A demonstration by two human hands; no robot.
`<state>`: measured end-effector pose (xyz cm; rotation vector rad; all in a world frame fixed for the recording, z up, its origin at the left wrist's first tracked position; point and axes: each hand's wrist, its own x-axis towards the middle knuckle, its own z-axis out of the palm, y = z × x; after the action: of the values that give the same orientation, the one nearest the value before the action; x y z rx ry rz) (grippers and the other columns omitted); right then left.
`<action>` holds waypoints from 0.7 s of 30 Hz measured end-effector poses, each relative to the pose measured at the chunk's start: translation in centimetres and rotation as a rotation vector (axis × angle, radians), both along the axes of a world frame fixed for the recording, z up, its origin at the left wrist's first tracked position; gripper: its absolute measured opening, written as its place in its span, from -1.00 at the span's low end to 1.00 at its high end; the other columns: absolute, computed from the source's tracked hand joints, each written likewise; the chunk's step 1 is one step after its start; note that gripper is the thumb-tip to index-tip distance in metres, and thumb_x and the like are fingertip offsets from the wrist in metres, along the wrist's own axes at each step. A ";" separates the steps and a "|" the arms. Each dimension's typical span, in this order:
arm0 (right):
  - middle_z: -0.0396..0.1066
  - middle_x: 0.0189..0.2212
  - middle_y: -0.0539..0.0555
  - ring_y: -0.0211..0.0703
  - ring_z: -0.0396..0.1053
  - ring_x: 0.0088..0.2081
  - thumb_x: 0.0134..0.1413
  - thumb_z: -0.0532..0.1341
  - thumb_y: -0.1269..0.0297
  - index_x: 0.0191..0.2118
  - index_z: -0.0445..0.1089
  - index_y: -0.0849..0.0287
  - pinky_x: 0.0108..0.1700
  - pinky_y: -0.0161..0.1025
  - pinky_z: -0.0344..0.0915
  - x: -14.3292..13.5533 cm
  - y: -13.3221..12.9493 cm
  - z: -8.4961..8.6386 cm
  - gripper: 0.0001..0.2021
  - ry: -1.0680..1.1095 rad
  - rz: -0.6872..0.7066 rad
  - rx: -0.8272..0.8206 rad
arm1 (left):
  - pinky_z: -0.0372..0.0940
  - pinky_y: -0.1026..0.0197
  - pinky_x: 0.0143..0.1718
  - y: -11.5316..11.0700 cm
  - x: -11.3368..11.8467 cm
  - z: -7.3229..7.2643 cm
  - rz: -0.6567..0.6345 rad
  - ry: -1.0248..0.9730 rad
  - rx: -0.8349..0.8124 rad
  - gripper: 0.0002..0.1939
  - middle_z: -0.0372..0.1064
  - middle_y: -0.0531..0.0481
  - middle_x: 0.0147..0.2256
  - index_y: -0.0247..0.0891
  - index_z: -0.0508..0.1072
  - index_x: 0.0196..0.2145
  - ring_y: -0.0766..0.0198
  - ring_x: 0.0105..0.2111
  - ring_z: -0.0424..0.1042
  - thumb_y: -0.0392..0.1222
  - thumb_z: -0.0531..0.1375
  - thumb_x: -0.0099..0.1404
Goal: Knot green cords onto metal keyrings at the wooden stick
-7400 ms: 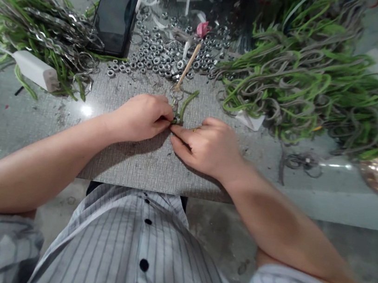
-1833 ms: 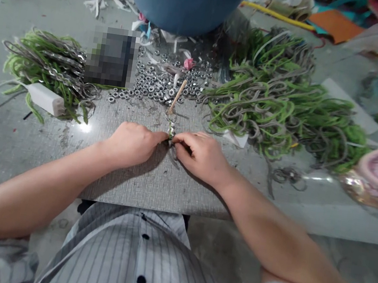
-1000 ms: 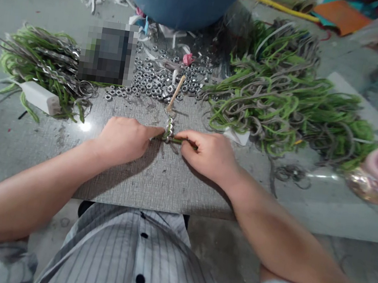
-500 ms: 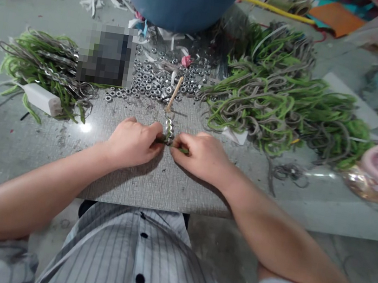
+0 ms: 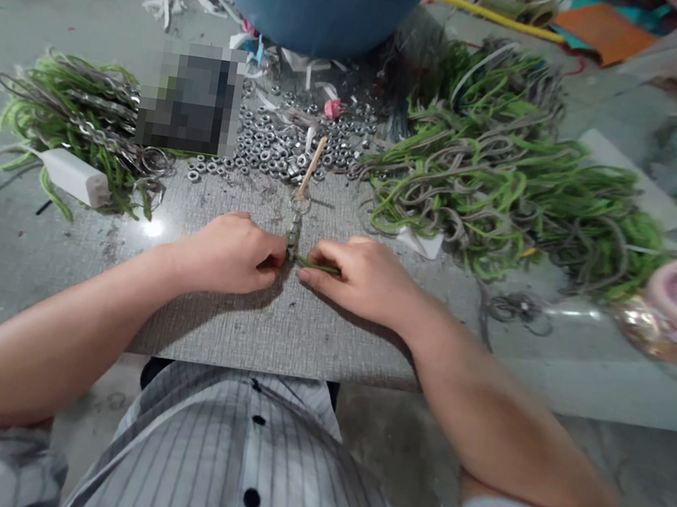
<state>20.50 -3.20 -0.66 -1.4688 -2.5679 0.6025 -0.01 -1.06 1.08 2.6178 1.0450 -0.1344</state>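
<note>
A short braided cord (image 5: 293, 233) with metal nuts worked into it lies upright on the table in front of me. Its top end meets a thin metal ring (image 5: 300, 201) by a small wooden stick (image 5: 313, 168). My left hand (image 5: 231, 253) is closed at the left of the braid's lower end, its fingertips pinched on cord there, mostly hidden. From the right, my right hand (image 5: 360, 280) pinches a green cord strand (image 5: 322, 267) that runs out of the braid's lower end.
Loose hex nuts (image 5: 272, 143) are scattered beyond the braid, before a blue basin (image 5: 324, 0). A heap of green and grey cords (image 5: 483, 165) lies right; finished-looking braided pieces (image 5: 100, 111) lie left beside a white adapter (image 5: 77, 176). A pink-rimmed object (image 5: 665, 283) stands far right.
The braid and ring have shifted slightly left, and the ring now shows more clearly. My left hand has moved a little left; the right hand's green strand is more exposed.
</note>
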 end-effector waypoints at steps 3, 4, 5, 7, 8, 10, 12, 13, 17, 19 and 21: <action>0.29 -0.60 -0.01 -0.20 0.17 -0.48 0.19 0.14 0.09 -0.34 0.42 0.14 -0.40 -0.28 -0.06 0.1 0.0 -0.2 -0.75 0.021 -0.031 0.004 | 0.18 0.22 -0.39 0.0 -0.1 -0.1 -0.015 0.007 0.056 -0.75 0.34 0.03 -0.61 -0.25 0.49 -0.39 0.29 -0.58 0.30 -0.13 0.06 0.30; 0.30 -0.60 -0.02 -0.20 0.18 -0.48 0.20 0.14 0.11 -0.34 0.42 0.14 -0.40 -0.27 -0.05 0.1 0.0 -0.3 -0.77 0.041 -0.035 0.007 | 0.17 0.23 -0.40 0.0 -0.1 -0.1 -0.013 -0.005 0.070 -0.73 0.32 0.04 -0.62 -0.25 0.48 -0.39 0.30 -0.58 0.29 -0.12 0.05 0.32; 0.31 -0.59 -0.01 -0.20 0.20 -0.47 0.20 0.14 0.12 -0.35 0.41 0.14 -0.40 -0.28 -0.03 0.1 0.0 -0.4 -0.78 0.073 -0.037 0.013 | 0.17 0.23 -0.41 0.0 -0.2 -0.2 -0.008 -0.022 0.076 -0.73 0.31 0.04 -0.63 -0.25 0.48 -0.40 0.30 -0.59 0.29 -0.12 0.04 0.32; 0.35 -0.52 0.01 -0.21 0.24 -0.44 0.20 0.14 0.17 -0.36 0.39 0.15 -0.38 -0.28 0.01 0.2 0.1 -0.6 -0.80 0.161 -0.038 0.039 | 0.17 0.24 -0.41 0.0 -0.3 -0.3 0.001 -0.067 0.071 -0.75 0.33 0.04 -0.61 -0.25 0.46 -0.42 0.30 -0.57 0.31 -0.16 0.03 0.30; 0.37 -0.48 0.03 -0.22 0.26 -0.42 0.20 0.13 0.19 -0.36 0.38 0.16 -0.36 -0.28 0.04 0.3 0.1 -0.7 -0.80 0.204 -0.037 0.060 | 0.17 0.24 -0.40 0.0 -0.3 -0.3 0.008 -0.089 0.070 -0.77 0.36 0.03 -0.59 -0.25 0.45 -0.43 0.31 -0.56 0.32 -0.19 0.04 0.28; 0.38 -0.42 0.05 -0.22 0.28 -0.39 0.19 0.13 0.22 -0.37 0.36 0.17 -0.33 -0.28 0.08 0.3 0.1 -0.8 -0.82 0.261 -0.031 0.099 | 0.19 0.23 -0.35 0.0 -0.3 -0.3 0.023 -0.117 0.075 -0.80 0.42 0.02 -0.51 -0.26 0.43 -0.45 0.31 -0.51 0.35 -0.24 0.04 0.23; 0.35 -0.44 0.04 -0.23 0.26 -0.41 0.17 0.14 0.26 -0.40 0.34 0.17 -0.34 -0.28 0.08 0.2 0.1 -0.9 -0.84 0.267 -0.035 0.116 | 0.19 0.21 -0.30 0.0 -0.2 -0.2 0.040 -0.116 0.086 -0.83 0.44 0.02 -0.48 -0.26 0.40 -0.47 0.32 -0.49 0.35 -0.25 0.04 0.20; 0.34 -0.46 0.03 -0.24 0.24 -0.42 0.15 0.14 0.27 -0.42 0.33 0.17 -0.35 -0.28 0.07 0.2 0.1 -0.9 -0.85 0.259 -0.047 0.120 | 0.19 0.20 -0.29 0.0 -0.2 -0.1 0.050 -0.103 0.087 -0.83 0.43 0.03 -0.48 -0.26 0.39 -0.48 0.32 -0.49 0.35 -0.26 0.04 0.19; 0.28 -0.51 0.00 -0.26 0.20 -0.45 0.06 0.14 0.35 -0.51 0.24 0.15 -0.38 -0.28 0.03 -0.1 0.0 -0.7 -0.85 0.206 -0.115 0.115 | 0.20 0.17 -0.25 0.0 0.0 0.3 0.068 -0.036 0.065 -0.82 0.39 0.03 -0.54 -0.26 0.33 -0.55 0.31 -0.52 0.31 -0.26 0.02 0.16; 0.27 -0.52 0.00 -0.25 0.20 -0.45 0.03 0.13 0.37 -0.53 0.21 0.15 -0.39 -0.28 0.02 -0.2 -0.1 -0.5 -0.85 0.178 -0.133 0.104 | 0.21 0.15 -0.24 0.0 0.1 0.5 0.060 -0.010 0.058 -0.82 0.38 0.03 -0.55 -0.25 0.32 -0.57 0.31 -0.53 0.30 -0.26 0.02 0.15; 0.26 -0.53 0.00 -0.25 0.19 -0.46 0.02 0.12 0.37 -0.54 0.19 0.14 -0.39 -0.28 0.01 -0.3 -0.2 -0.4 -0.85 0.152 -0.139 0.095 | 0.22 0.14 -0.24 0.0 0.1 0.5 0.050 0.011 0.068 -0.81 0.37 0.02 -0.57 -0.25 0.30 -0.59 0.31 -0.55 0.28 -0.26 0.02 0.14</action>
<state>20.18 -3.35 -1.03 -1.4926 -2.3249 0.5428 0.04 -1.09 1.62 2.6516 1.1364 -0.1032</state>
